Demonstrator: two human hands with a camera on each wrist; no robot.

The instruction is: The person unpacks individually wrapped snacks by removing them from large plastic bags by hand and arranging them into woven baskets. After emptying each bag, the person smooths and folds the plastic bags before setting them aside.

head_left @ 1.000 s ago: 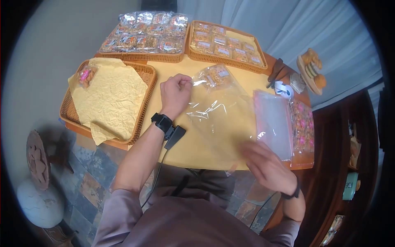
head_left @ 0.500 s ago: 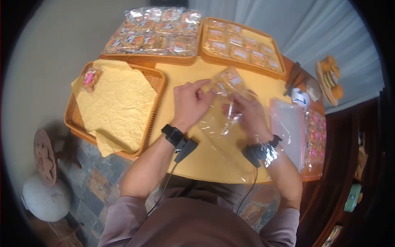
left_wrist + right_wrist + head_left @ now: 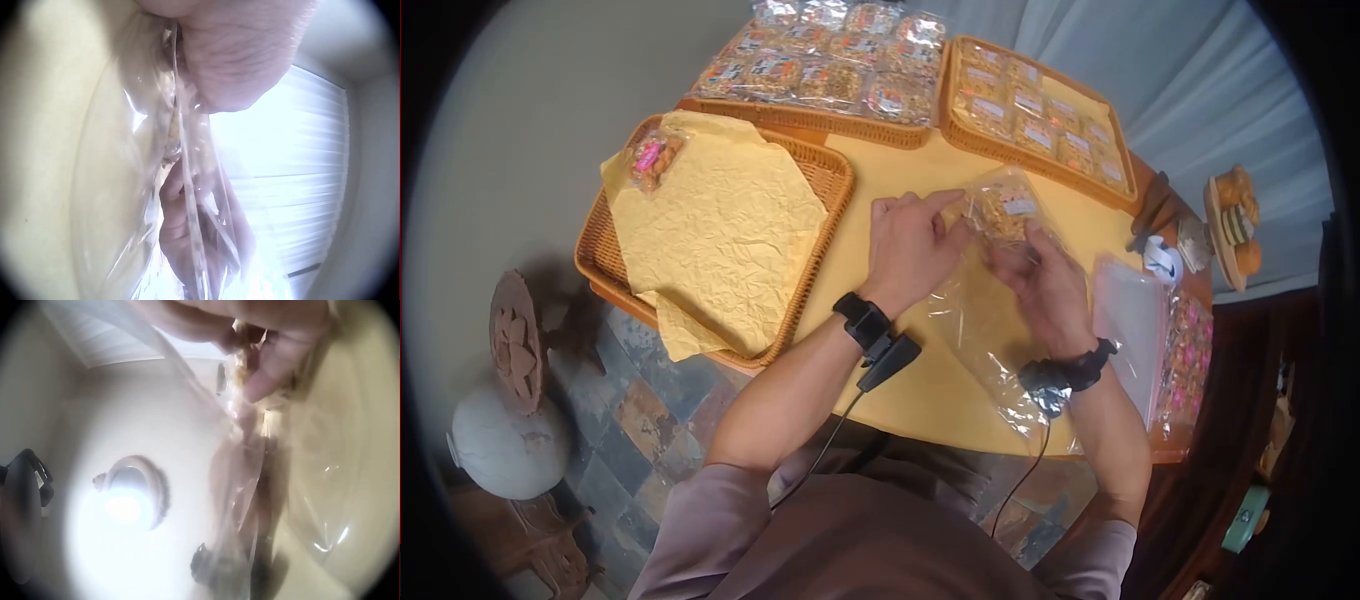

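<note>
I see glare streaking the clear plastic bag (image 3: 975,345), the curtain (image 3: 294,206) blown white, and corners darkly vignetted.

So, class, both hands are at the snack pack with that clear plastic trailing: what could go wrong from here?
The clear plastic trails toward the black device worn behind the right hand, so it might snag there. The right hand pinches the snack pack near its edge, with the left hand close by; too hard a squeeze could crush its contents.
</note>
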